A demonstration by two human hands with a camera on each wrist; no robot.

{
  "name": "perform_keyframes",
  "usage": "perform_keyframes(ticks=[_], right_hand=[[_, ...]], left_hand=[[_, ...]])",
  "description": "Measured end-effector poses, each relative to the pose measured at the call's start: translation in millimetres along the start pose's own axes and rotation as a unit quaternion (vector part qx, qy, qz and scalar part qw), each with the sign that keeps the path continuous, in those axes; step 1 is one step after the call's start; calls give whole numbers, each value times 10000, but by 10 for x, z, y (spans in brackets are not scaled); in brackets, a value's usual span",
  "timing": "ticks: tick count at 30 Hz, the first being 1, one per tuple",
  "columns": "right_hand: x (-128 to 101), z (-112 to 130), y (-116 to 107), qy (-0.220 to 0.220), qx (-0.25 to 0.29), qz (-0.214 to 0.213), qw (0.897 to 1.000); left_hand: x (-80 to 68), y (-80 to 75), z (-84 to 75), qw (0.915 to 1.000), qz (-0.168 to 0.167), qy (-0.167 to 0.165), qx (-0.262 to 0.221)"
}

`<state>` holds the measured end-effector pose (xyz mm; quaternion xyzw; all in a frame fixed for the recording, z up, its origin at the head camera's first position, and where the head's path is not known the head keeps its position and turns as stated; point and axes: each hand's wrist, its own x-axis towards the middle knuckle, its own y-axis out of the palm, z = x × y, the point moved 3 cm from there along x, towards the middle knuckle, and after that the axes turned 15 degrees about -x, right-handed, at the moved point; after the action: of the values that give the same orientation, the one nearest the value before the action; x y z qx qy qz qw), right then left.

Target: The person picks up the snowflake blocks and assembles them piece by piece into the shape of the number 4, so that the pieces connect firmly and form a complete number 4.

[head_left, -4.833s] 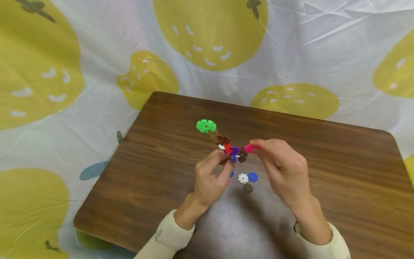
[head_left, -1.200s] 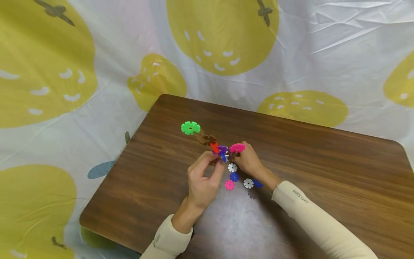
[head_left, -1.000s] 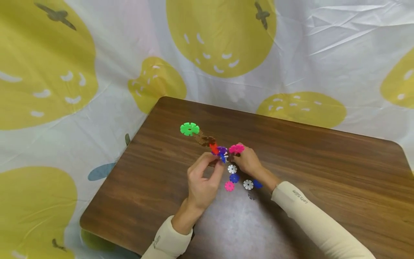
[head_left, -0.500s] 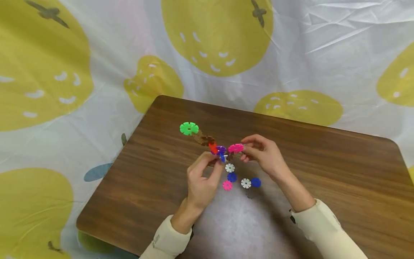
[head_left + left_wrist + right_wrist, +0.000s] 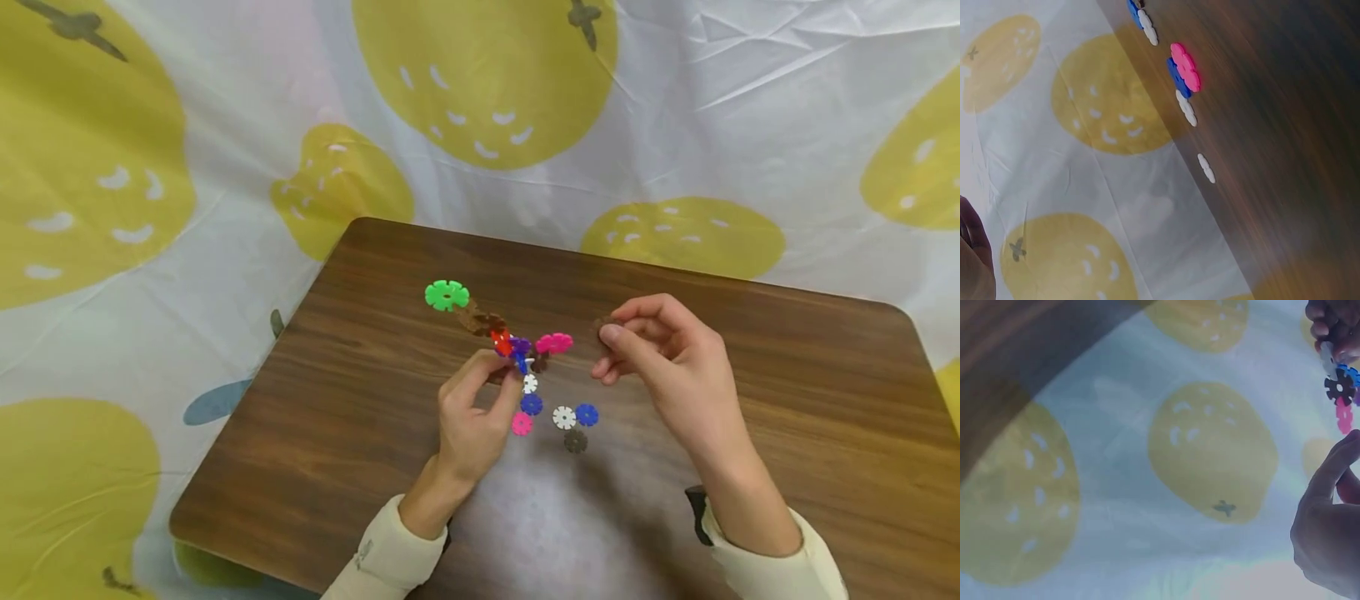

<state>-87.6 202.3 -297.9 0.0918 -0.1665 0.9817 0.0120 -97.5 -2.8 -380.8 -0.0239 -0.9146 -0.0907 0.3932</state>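
In the head view, the left hand [image 5: 474, 412] covers the near end of the linked disc chain [image 5: 501, 333], so the grip itself is hidden. The brown piece [image 5: 604, 322] at the right hand [image 5: 663, 354], toward three o'clock of the chain, is mostly hidden behind its fingertips. Both wrist views are blurred, with the hands cut off at their edges.

Both hands raised, fingers curled

The left hand [image 5: 472, 412] is lifted mid-table, thumb and fingertips pinched together. The right hand [image 5: 663, 358] hovers beside it, toward the right edge, fingers curled inward against the thumb. Cream sleeves cover both wrists
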Motion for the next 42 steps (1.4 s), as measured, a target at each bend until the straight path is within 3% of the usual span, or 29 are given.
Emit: perform_keyframes(ticks=[4,9,15,20,27,39,42], right_hand=[[-57,152,16,-661,-688,-472,9943],[-80,275,40,-1487,-1546,-922,9724],[-78,337,67,-1836,-2202,-1246,9499],[-70,339,104,-2028,-2493,-1322,9377],[-73,309,153,-2129,-2697,-1361,9292],[-75,306,230,-2013,-2580,-1291,9361],[-66,326,236,-2064,-2681,-1208,9333]], left_hand=[[-4,27,-16,10000,62,17,-11],[-15,63,-41,9998,119,144,23],[-21,85,-60,9995,174,244,83],[-16,94,-73,9992,225,309,71],[-21,101,-78,9992,205,339,57],[-42,99,-56,9980,7,629,61],[-54,99,-46,9979,7,650,64]])
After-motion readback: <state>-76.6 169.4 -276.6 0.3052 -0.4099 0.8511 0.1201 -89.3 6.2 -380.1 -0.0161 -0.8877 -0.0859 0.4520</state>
